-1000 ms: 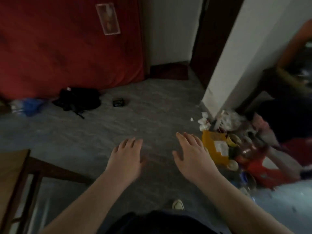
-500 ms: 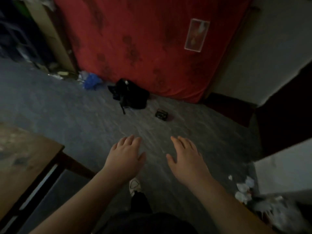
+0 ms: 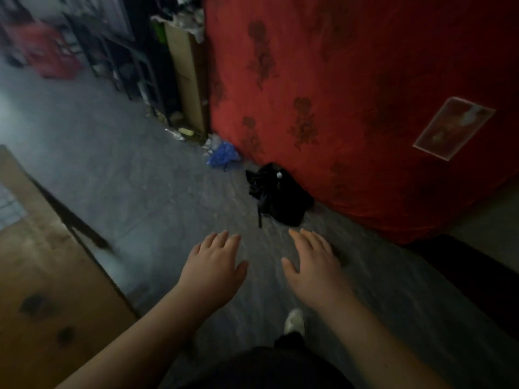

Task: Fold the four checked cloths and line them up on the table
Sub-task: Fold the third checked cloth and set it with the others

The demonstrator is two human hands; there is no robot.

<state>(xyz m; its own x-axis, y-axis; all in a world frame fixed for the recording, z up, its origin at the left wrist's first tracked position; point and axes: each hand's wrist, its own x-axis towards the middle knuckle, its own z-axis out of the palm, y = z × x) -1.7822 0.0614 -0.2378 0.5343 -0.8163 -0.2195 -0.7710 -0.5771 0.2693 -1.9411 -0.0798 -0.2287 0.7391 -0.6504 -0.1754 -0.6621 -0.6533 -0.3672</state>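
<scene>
Hands come first in the head view. The left hand (image 3: 216, 265) and the right hand (image 3: 314, 265) are held out side by side over the grey floor (image 3: 140, 178). Their fingers are straight and loose, and they hold nothing.

None of the four checked cloths shows for sure. The brown table (image 3: 42, 276) is near, on the left. A pale patch (image 3: 9, 209) with lines on it sits at the table's left edge. It is too blurry to tell if it is a cloth.

I think the step now is getting to the table and finding the cloths. To do it well, turn left and look down at the table top. Then take one cloth by two corners, lay it flat, and smooth it before folding.

A white shoe (image 3: 294, 321) shows near the bottom. A black bag (image 3: 278, 197) lies on the floor farther off, touching a big red cover (image 3: 351, 94) with dark flowers on it. A blue bag (image 3: 223, 155) lies to the left of the black bag.

A shiny card (image 3: 453, 127) sits on the red cover at the right. It has a picture on it, but no words can be read, and no brand or label shows anywhere.
</scene>
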